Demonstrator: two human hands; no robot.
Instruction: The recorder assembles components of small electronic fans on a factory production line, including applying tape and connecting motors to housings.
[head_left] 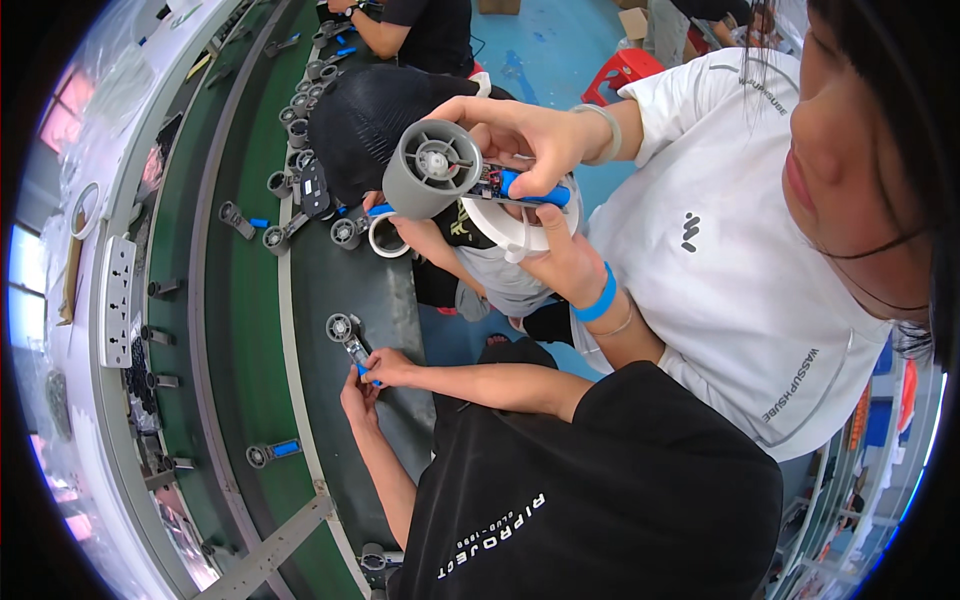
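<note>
Over the dark worktop (385, 300), my left hand (359, 400) and my right hand (392, 367) meet at the lower end of a small handheld fan (345, 333). It has a round grey head, an uncovered circuit board on its handle and a blue cylinder at the end. The fingers of my right hand pinch the blue end from above. Beneath it, the left fingers close against the same end. To my right, a person in a white shirt holds a similar grey fan (433, 165) with a blue cylinder, close up in both hands.
A green conveyor belt (245, 380) runs along the left, carrying another fan unit (272, 453). Several grey fan units line its far edge. A power strip (118, 300) is mounted beyond. A person in a black cap (365, 130) bends over the worktop ahead; a red stool (622, 72) stands behind.
</note>
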